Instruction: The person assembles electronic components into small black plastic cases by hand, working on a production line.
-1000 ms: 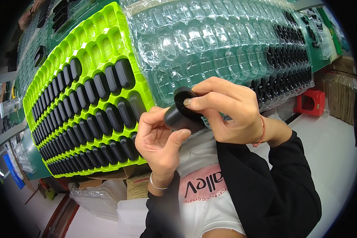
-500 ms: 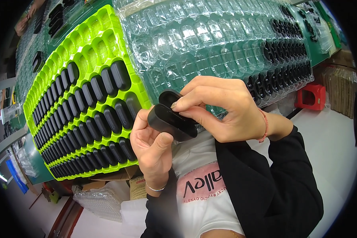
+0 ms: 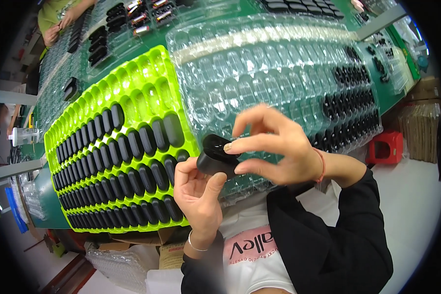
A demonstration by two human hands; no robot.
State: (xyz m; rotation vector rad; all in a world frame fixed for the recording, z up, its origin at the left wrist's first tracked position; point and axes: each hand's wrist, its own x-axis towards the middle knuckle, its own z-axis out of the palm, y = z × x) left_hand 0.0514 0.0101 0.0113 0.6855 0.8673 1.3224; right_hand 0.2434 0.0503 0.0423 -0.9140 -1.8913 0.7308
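A black earbud charging case [image 3: 219, 159] with its lid raised is held at chest height. My left hand [image 3: 201, 193] grips it from below, thumb on the near side and fingers behind. Over the case is my right hand [image 3: 279, 152], its fingers spread and slightly blurred. One fingertip touches the inside by the lid, and the thumb is close to the body's right end; I make out nothing between them. Left of the hands lies a bright green tray [image 3: 127, 93] with rows of closed black cases [image 3: 147, 138]. Behind the hands are clear plastic trays [image 3: 259, 73].
Small black parts [image 3: 350, 100] fill the right end of the clear trays. A red stool [image 3: 384, 147] and stacked cardboard [image 3: 419, 125] stand at right. At the far left, another person's hands [image 3: 59, 27] are over the table. Boxes and clear trays [image 3: 117, 262] sit below the table edge.
My right fingers have spread and drawn back from their pinch inside the case. The case, still in my left hand, has tilted. The view has shifted, showing more of the table's far side.
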